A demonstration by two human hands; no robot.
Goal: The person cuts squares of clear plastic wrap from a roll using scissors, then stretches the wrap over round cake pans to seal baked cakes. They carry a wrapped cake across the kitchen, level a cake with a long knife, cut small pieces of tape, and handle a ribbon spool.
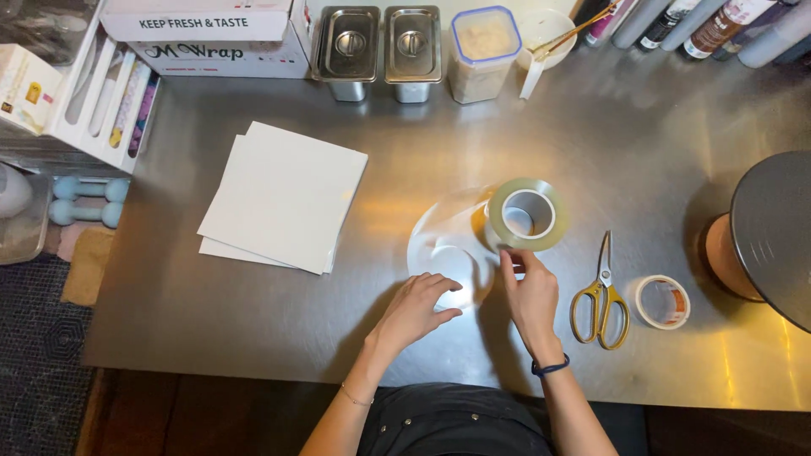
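Steel work table (253, 338), seen from above. R hand (530, 295) pinches the near rim of a wide roll of clear film (527, 214), fingers closed on it, roll standing on edge approx mid-table, a bit toward the right side. A loose curl of clear strip (448, 241) runs off the roll to the left and lies on the steel. L hand (420, 304) rests on the near part of that curl, fingers spread and slightly bent, pressing rather than gripping; nothing clamped in it.

Around: two white square boards (283, 198) stacked left of centre. Yellow-handled scissors (601, 295) just right of the R hand, blades shut, pointing to the far edge. Small tape roll (663, 301) beside the scissors. Dark round turntable (773, 232) at the right edge. Far edge: two lidded steel tins (378, 46), clear tub w/ blue rim (482, 51), white cup w/ brush (545, 38), row of bottles in the far right corner. Wrap boxes at the far left corner.

Risks, as a judgement: film is springy, so if the L hand lifts, the curl prob snaps back or kinks. Roll on edge could roll away if the pinch slips. Fingerprints or creases likely where the palm presses. Scissors sit close to the R wrist, so a sideways sweep could knock them.
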